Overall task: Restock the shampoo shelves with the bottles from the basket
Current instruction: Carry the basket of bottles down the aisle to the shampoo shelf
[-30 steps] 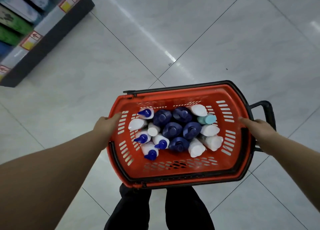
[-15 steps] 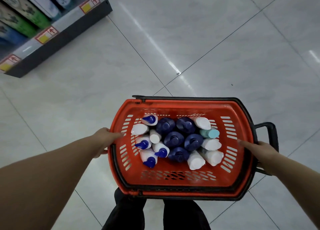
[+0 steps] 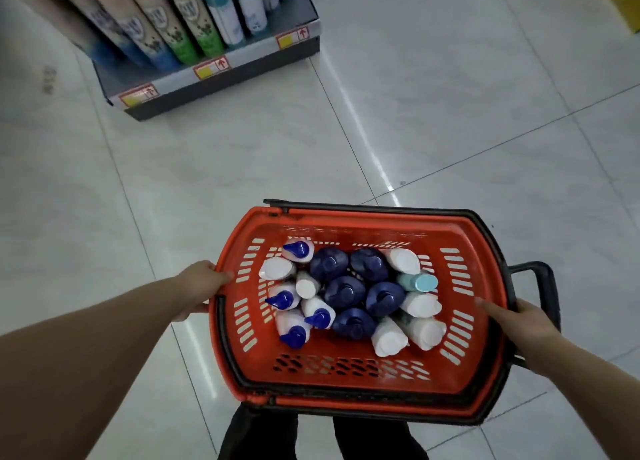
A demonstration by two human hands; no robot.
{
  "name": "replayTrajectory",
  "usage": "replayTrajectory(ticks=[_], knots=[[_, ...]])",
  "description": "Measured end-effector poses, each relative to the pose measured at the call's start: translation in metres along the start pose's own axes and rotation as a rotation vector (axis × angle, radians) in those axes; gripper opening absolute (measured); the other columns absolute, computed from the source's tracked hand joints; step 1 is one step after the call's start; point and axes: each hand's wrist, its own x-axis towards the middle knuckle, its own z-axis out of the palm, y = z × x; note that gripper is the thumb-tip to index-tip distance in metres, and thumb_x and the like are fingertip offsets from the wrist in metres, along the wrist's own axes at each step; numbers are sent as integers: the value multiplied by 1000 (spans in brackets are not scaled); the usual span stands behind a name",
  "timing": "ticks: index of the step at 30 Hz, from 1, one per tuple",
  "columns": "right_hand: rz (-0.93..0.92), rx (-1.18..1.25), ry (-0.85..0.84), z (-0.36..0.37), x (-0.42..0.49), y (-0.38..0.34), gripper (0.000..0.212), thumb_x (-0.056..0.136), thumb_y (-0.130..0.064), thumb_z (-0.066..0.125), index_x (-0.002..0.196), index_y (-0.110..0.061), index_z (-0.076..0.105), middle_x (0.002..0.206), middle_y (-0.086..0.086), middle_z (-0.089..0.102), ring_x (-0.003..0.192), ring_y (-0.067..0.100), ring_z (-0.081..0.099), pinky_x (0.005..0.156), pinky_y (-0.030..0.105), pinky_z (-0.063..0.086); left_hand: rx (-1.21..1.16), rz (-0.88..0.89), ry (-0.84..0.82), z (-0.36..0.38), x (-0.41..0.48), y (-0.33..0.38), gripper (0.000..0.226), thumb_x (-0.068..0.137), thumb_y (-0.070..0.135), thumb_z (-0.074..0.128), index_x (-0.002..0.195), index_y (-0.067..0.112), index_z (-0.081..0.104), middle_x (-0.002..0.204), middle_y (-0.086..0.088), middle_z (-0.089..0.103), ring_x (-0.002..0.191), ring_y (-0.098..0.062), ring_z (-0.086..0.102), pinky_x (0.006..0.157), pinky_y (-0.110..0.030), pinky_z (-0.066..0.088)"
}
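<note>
Above the tiled floor (image 3: 450,113) in the head view, the left hand (image 3: 204,283) and right hand (image 3: 519,321) grasp opposite rims of the red basket (image 3: 346,383), its bottles (image 3: 346,291) all still inside, while a low shelf (image 3: 214,68) has come nearer than a second ago, so shelving looks not yet begun.

The person's forearms (image 3: 86,355) are bare as far up as the picture shows, and so are the left hand (image 3: 204,281) and the right hand (image 3: 519,324). At the bottom edge two legs (image 3: 374,439) show, both in plain black trousers (image 3: 259,435).
</note>
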Motion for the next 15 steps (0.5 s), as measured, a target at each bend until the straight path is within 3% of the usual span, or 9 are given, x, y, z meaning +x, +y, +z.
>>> replayTrajectory(ticks=[7, 15], knots=[[-123, -151, -44, 9, -88, -62, 59, 79, -32, 80, 128, -11, 54, 112, 15, 69, 97, 41, 67, 88, 62, 53, -112, 17, -26, -76, -81, -41, 35, 94, 37, 55, 114, 9, 58, 104, -8, 72, 95, -24, 69, 84, -41, 57], [-232, -265, -42, 34, -193, -92, 45, 87, -19, 73, 126, -7, 55, 103, 16, 69, 89, 37, 68, 83, 52, 57, -283, 11, 14, -149, -163, -105, 33, 96, 39, 50, 103, 10, 66, 93, -6, 75, 89, -23, 71, 73, -34, 56]])
